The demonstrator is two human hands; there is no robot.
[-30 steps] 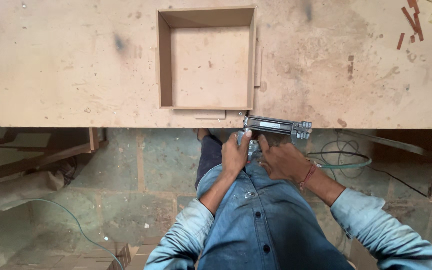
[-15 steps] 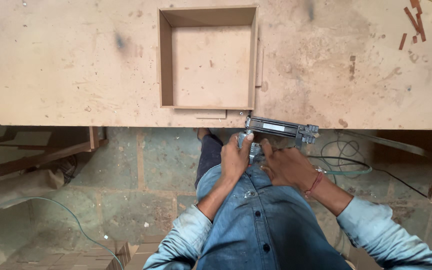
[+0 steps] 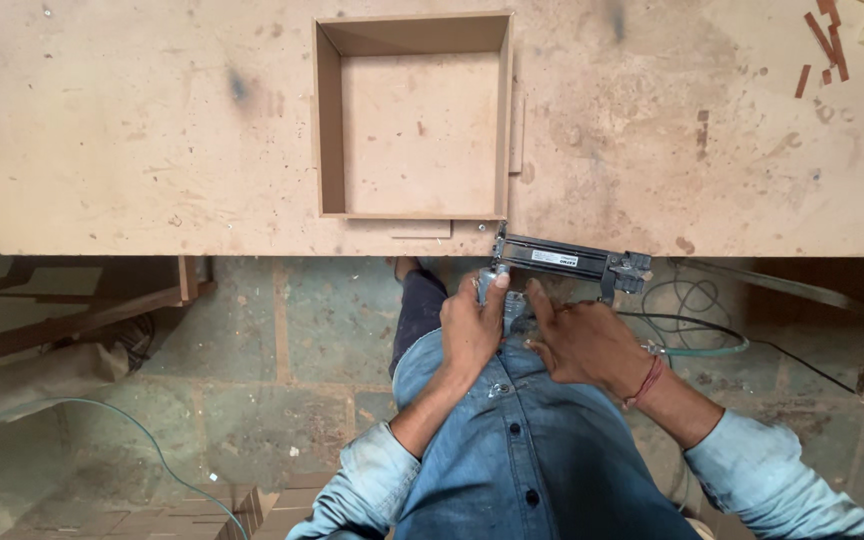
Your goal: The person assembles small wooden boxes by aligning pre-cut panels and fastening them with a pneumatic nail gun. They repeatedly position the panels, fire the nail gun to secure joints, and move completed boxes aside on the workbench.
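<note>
From the head view, you hold the nail gun (image 3: 564, 262) just below the near edge of the bench (image 3: 152, 150), right of that edge's middle. Its long black magazine lies level and runs parallel to the edge, left to right. The nose end points left and touches the underside of the edge just below the near right corner of the open wooden box (image 3: 417, 120). The rear end, with its dark fitting, points right, toward the coiled green hose (image 3: 697, 320) that hangs over the floor.

Your left hand (image 3: 472, 330) is closed around the gun's grip, thumb up beside the body of the tool. Your right hand (image 3: 582, 345) lies just beside it with the fingers (image 3: 542, 300) spread and reaching up to the underside of the magazine; whether they grip it or only rest against it cannot be told. A red thread band (image 3: 649, 380) circles that wrist.

The box sits on the bench with its open side up, its near wall flush with the near edge. It holds nothing but its own bare bottom panel. A thin flat offcut (image 3: 420, 229) lies against its near wall.

Toward the far right corner of the bench lie several small reddish wood strips (image 3: 820, 40). Under the bench's left part stands a wooden frame (image 3: 82, 300).
</note>
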